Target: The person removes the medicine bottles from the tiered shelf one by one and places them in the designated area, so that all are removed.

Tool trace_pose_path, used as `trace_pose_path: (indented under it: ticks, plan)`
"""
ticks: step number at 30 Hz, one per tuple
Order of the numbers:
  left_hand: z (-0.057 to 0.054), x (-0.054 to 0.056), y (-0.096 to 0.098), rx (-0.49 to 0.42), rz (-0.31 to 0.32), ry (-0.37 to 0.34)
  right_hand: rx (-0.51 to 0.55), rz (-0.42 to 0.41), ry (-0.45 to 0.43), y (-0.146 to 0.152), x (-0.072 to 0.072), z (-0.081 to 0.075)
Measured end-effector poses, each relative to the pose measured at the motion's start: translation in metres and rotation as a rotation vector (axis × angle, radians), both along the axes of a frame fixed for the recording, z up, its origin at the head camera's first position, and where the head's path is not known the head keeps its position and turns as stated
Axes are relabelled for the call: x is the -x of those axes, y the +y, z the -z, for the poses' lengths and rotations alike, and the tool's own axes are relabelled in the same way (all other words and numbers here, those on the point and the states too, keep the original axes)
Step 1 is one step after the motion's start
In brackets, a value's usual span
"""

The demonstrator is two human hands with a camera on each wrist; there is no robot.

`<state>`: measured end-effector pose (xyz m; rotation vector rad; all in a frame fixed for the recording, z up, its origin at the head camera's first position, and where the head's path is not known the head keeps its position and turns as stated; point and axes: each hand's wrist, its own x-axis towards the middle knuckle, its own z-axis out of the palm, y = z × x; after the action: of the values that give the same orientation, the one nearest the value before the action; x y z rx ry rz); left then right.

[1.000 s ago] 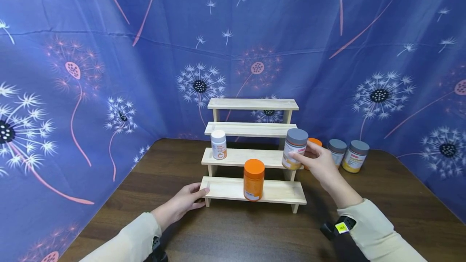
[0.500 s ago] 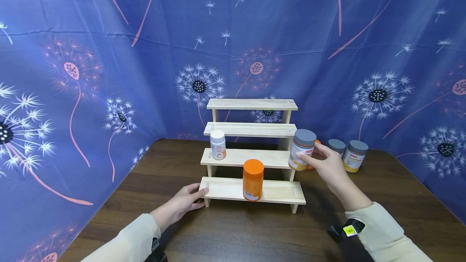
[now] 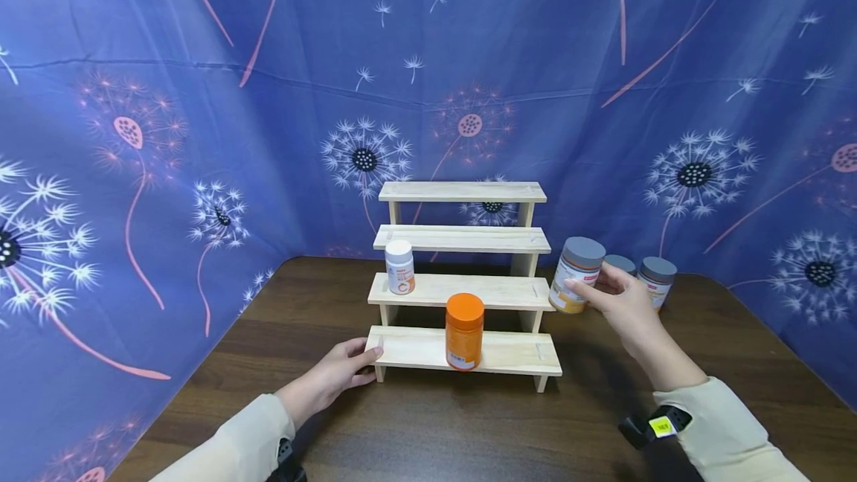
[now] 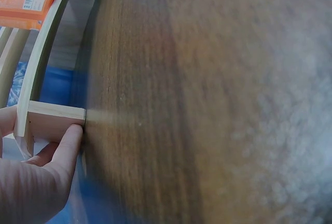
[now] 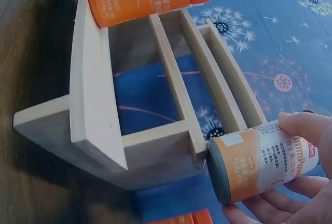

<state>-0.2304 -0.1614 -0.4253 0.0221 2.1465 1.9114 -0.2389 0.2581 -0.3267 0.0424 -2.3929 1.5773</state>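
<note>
My right hand (image 3: 626,311) grips a supplement bottle (image 3: 577,274) with a grey lid and a white-and-yellow label. It is held just right of the tiered wooden display stand (image 3: 462,290). In the right wrist view, the bottle (image 5: 262,162) is by the end of a shelf board; whether they touch I cannot tell. My left hand (image 3: 335,374) holds the left end of the lowest board, thumb on top and fingers at the support leg, as the left wrist view shows. An orange bottle (image 3: 464,333) stands on that lowest board. One tier up, a small white bottle (image 3: 400,268) stands at the left.
Two more grey-lidded bottles, one of them the far-right bottle (image 3: 658,280), stand on the brown table (image 3: 455,430) behind my right hand. Another orange bottle (image 5: 179,219) lies at the lower edge of the right wrist view. A blue patterned cloth (image 3: 569,95) hangs behind.
My right hand has moved right with the grey-lidded bottle, from over the second tier's right end to beside the stand. The orange bottle behind is now hidden in the head view. My left hand stays put.
</note>
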Motion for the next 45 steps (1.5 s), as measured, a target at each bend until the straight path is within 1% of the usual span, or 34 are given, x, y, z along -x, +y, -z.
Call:
trace_pose_path:
  ticks: [5,9,13,18,21,29,35,37,45]
  plan:
    - [-0.002,0.0,0.001,0.005,0.001,0.001,-0.072,0.045,0.005,0.008,-0.002,0.001]
    - [-0.001,0.0,0.0,0.01,-0.001,-0.007,-0.115,0.074,-0.044,0.014,-0.002,0.007]
    - [-0.001,-0.001,0.0,0.012,-0.001,-0.007,-0.095,0.095,-0.09,0.022,-0.002,0.015]
    - [-0.001,0.0,-0.001,0.013,0.001,-0.002,-0.035,0.086,-0.085,0.032,-0.002,0.023]
    - [-0.001,0.0,-0.001,0.015,-0.004,-0.006,-0.024,0.092,-0.091,0.037,-0.003,0.027]
    - [-0.001,0.0,0.0,0.009,-0.005,-0.009,-0.064,0.103,-0.136,0.054,-0.001,0.04]
    - [-0.001,0.001,0.0,0.011,-0.005,-0.008,-0.118,0.132,-0.178,0.066,0.0,0.047]
    - [-0.001,0.0,-0.001,0.01,-0.005,-0.009,-0.117,0.142,-0.187,0.069,0.0,0.049]
    - [0.0,0.0,-0.002,-0.003,0.011,-0.001,-0.119,0.201,-0.187,0.08,0.002,0.059]
